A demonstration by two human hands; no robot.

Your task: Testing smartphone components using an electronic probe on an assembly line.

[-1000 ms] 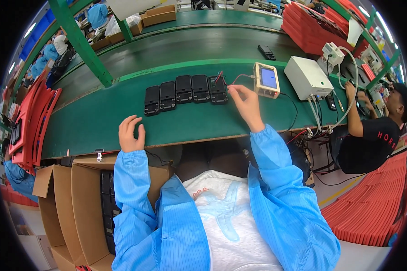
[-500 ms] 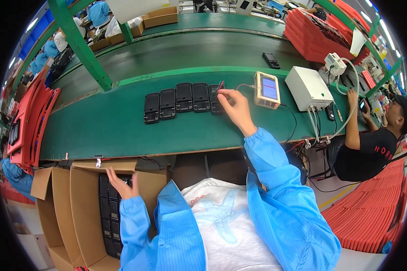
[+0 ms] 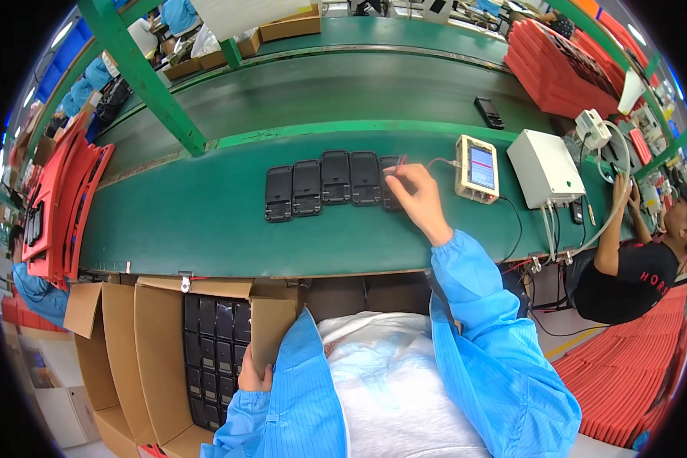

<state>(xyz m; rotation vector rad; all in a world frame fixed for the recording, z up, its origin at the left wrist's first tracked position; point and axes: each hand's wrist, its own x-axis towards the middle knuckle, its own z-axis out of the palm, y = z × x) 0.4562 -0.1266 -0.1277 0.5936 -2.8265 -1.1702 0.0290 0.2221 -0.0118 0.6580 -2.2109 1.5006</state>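
Black handheld devices (image 3: 336, 177) lie side by side in a row on the green bench (image 3: 183, 229). At the right end of the row, my right hand (image 3: 421, 200) is closed in a pinch over the last device (image 3: 390, 200), partly covering it. Thin red and dark test leads (image 3: 399, 166) stick out from its fingertips; their ends are hidden. Below the bench edge, my left hand (image 3: 255, 374) grips a flap (image 3: 273, 330) of an open cardboard box (image 3: 156, 351). Inside that box, black devices (image 3: 210, 343) stand packed in rows.
A small meter with a lit screen (image 3: 479, 166) and a white box (image 3: 546, 168) with cables stand right of the row. Another black device (image 3: 488, 113) lies beyond the green rail. Red trays (image 3: 557, 69) are stacked far right, more (image 3: 69, 206) at left. A co-worker (image 3: 622, 278) works at right.
My left hand, open over the box before, has moved down and right and taken hold of the flap. My right hand stays at the last device. The whole view has shifted slightly.
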